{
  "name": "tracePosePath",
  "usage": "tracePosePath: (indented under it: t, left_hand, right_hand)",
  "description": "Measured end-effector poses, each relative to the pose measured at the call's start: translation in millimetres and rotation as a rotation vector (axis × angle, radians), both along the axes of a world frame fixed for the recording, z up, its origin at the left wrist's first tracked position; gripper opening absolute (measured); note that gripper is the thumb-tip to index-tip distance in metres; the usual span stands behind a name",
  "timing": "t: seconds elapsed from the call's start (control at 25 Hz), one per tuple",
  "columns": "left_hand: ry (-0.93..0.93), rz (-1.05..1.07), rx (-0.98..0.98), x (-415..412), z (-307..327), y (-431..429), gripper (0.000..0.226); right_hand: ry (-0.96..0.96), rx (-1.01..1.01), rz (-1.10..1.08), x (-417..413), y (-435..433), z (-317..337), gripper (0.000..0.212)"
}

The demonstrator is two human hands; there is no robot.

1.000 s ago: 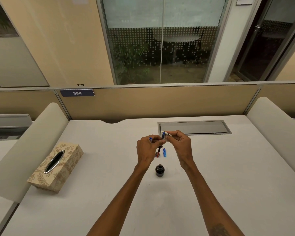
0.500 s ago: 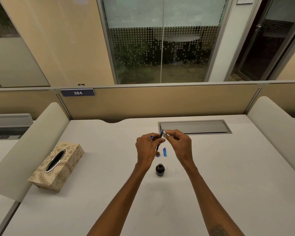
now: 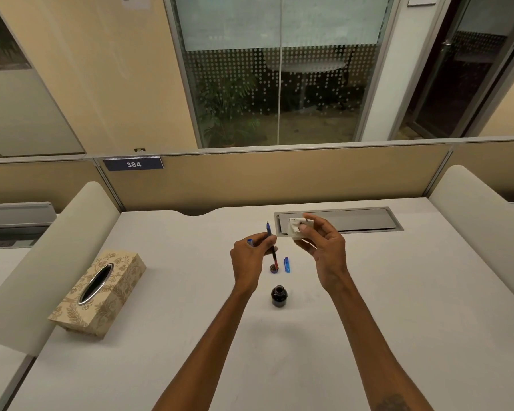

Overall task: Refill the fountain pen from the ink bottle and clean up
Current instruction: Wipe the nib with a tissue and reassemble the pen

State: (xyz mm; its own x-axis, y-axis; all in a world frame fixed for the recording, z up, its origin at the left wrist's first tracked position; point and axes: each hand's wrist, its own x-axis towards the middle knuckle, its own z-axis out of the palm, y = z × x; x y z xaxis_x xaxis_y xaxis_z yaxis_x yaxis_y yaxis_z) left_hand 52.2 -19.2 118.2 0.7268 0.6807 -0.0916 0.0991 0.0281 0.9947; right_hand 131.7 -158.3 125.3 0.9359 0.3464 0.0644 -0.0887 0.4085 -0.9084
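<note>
So, my left hand pinches the pen, tip pointing far | right hand clamps a tissue, apart from the pen | open ink bottle near, between my wrists | blue cap just beyond

At frame centre, the slim blue-and-dark fountain pen section stands tilted, nib up; below it the small dark glass ink bottle stands upright and uncapped.

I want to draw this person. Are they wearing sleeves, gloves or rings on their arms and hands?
No sleeves, gloves or rings show. Both forearms are bare right down to the bottom of the picture, and the left hand and right hand are bare too. The only marking is a dark tattoo on the right forearm, cut off by the picture's edge.
</note>
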Motion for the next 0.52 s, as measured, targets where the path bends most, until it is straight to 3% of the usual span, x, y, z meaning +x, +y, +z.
tracePosePath:
  t: [0.2, 0.52]
  left_hand:
    - [-0.037, -0.100, -0.172, -0.9, 4.6, -4.8, 0.037]
    - [-0.036, -0.295, -0.267, 4.1, 7.4, -14.1, 0.047]
  right_hand:
    - [0.155, 0.110, 0.040, -2.1, 2.1, -4.9, 0.022]
    - [0.209, -0.017, 0.048, -15.6, 14.7, -13.4, 0.013]
